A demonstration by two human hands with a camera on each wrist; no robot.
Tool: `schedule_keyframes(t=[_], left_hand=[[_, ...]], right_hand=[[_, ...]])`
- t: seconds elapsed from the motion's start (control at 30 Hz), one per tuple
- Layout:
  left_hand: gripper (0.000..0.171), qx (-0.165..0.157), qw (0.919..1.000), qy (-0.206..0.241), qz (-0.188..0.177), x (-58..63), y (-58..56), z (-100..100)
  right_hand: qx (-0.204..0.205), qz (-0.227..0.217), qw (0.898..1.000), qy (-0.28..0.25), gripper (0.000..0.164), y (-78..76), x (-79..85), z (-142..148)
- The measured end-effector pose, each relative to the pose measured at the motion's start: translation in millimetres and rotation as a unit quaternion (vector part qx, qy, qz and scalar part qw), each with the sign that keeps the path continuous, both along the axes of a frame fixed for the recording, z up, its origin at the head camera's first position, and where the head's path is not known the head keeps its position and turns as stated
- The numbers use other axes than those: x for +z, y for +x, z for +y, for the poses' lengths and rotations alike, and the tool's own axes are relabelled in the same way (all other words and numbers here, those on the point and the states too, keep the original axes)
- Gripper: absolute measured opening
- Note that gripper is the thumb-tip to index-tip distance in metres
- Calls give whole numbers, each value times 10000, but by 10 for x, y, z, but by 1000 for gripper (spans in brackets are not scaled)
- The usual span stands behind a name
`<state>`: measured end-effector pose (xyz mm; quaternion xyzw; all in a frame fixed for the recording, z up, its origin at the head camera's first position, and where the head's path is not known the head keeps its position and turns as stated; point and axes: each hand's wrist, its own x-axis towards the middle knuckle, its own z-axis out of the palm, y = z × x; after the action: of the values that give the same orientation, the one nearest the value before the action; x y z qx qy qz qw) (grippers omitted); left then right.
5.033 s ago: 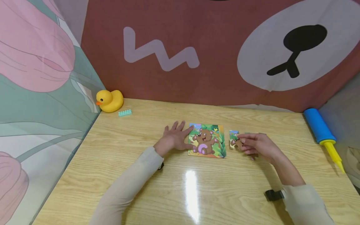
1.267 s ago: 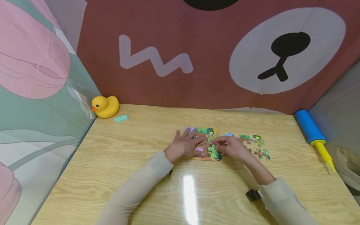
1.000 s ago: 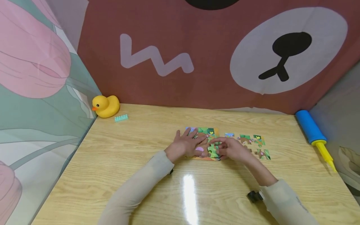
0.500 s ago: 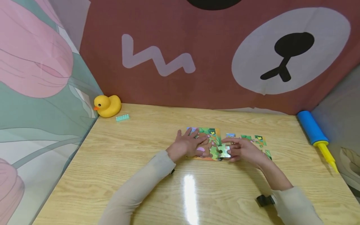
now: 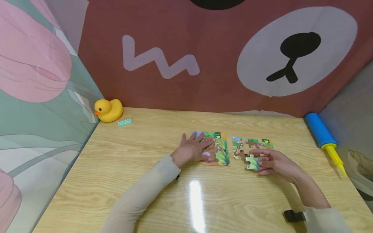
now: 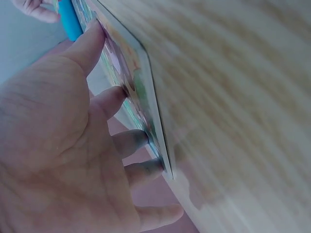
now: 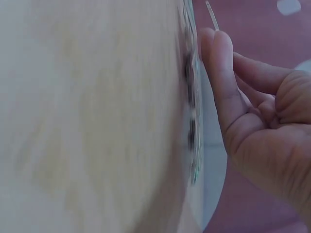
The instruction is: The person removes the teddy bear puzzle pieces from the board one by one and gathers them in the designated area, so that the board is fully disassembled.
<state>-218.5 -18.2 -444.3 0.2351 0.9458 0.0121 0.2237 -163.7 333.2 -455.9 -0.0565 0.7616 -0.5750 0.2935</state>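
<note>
My left hand (image 5: 190,150) rests with spread fingers on a square bear puzzle board (image 5: 224,152), covering its left part. In the left wrist view the fingertips of this hand (image 6: 58,141) touch the printed face of the board (image 6: 142,92). Between thumb and fingers, my right hand (image 5: 278,165) pinches a green jigsaw piece (image 5: 252,162) with a knob on top. That piece is just in front of several loose jigsaw pieces (image 5: 253,143) lying right of the board; the right hand hides some of them. Seen edge-on in the right wrist view, the held piece (image 7: 212,15) is off the table.
A yellow rubber duck (image 5: 109,110) and a small mint toy brick (image 5: 124,122) sit at the table's back left corner. Along the right side lies a blue and yellow pump (image 5: 322,131). Printed cloth walls (image 5: 215,81) close off the table's back and sides.
The right hand has carried the green jigsaw piece rightward from the board's right side to beside the loose pieces. Since five seconds ago, the left hand has slid further onto the board.
</note>
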Motion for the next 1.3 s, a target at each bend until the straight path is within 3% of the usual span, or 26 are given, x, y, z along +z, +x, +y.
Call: schedule_keyframes(t=[0.37, 0.77, 1.03, 1.3], left_hand=[[73, 19, 10000, -72, 40, 24, -5, -17], [71, -46, 10000, -39, 9, -19, 28, -16], [72, -74, 9998, -154, 72, -34, 20, -14], [72, -87, 9997, -211, 79, -20, -6, -13]], right_hand=[[94, -385, 9972, -630, 43, 196, -89, 495], [124, -660, 9968, -441, 39, 333, -123, 800], [-123, -633, 9974, 328, 38, 343, -52, 776], [-20, -199, 9894, 1436, 62, 383, 124, 693]])
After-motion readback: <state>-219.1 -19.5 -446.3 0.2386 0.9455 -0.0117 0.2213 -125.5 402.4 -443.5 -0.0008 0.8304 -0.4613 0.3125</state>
